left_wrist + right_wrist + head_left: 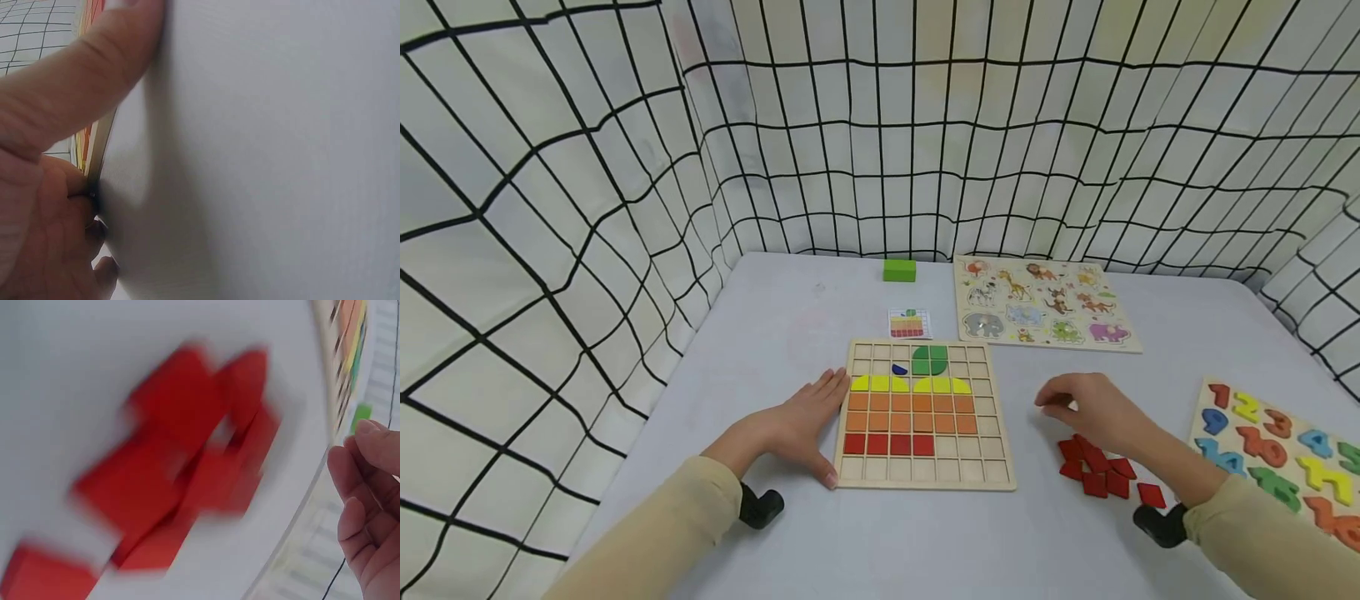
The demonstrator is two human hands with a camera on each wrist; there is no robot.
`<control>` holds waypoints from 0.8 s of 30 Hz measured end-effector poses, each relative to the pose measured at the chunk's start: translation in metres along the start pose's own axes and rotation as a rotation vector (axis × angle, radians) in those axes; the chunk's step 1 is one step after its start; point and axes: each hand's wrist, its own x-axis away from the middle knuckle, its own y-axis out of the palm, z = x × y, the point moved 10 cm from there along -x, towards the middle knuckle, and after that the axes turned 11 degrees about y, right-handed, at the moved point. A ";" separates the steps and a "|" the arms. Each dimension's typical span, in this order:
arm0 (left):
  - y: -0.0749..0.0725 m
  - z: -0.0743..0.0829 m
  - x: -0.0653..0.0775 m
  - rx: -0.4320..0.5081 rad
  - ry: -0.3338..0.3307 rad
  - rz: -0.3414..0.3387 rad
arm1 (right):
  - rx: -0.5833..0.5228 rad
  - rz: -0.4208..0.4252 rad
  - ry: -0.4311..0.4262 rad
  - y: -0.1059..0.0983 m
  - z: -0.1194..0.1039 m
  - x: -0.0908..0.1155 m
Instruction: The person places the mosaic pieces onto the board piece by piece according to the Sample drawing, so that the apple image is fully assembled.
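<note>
My left hand (796,423) lies at the left side of a wooden grid board (925,485), its fingers extended along the edge and the thumb at the near corner. Several red squares (888,444) fill part of a lower row. Above them lie two rows of orange squares (912,413), yellow rounded pieces (942,385), green pieces (929,360) and a small dark blue piece (899,369). Right of the board, my right hand (1093,410) hovers with loosely bent fingers and nothing visible between them. Below it is a loose pile of red tiles (147,481), blurred in the right wrist view.
A small picture card (909,323) and a green block (899,270) lie behind the board. An animal puzzle (1048,302) is at the back right, and a number puzzle (1277,450) at the far right. Black netting surrounds the white table.
</note>
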 end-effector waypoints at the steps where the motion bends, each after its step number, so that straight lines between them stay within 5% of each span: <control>1: 0.000 0.000 0.000 -0.001 -0.001 -0.002 | 0.008 -0.007 0.012 -0.003 0.012 0.003; 8: -0.001 0.002 0.000 0.000 -0.004 -0.007 | 0.006 -0.141 0.087 -0.001 0.060 0.021; 24: -0.002 0.004 0.002 0.016 -0.005 0.008 | 0.004 -0.165 0.103 0.011 0.058 0.025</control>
